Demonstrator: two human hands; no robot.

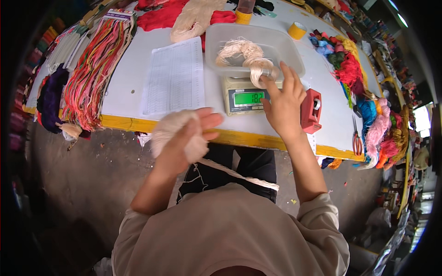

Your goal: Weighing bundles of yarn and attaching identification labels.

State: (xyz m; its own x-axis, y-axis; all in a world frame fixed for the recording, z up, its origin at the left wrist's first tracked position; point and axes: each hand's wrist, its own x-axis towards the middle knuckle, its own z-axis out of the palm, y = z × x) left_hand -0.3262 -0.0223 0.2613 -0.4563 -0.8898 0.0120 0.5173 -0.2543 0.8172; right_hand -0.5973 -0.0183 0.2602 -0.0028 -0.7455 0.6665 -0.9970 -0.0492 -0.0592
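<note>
My left hand (180, 145), slightly blurred, is in front of the table edge and holds a bundle of cream yarn (161, 133) against the palm. A loose cream strand (239, 175) trails below it across my lap. Over the front wall of a clear plastic tub (292, 46) reaches my right hand (286, 99), fingers spread. Its fingertips are close to a twisted cream skein (248, 51) lying in the tub, one end hanging over the wall; whether they touch is unclear. Beneath the tub is a digital scale (232, 105) with a lit green display.
Left of the scale lies a printed sheet (172, 78). A red tape dispenser (312, 112) stands to the right, with scissors (357, 140) farther right. Colored yarn hanks (99, 64) drape over the left edge, and more yarn (347, 66) is heaped along the right.
</note>
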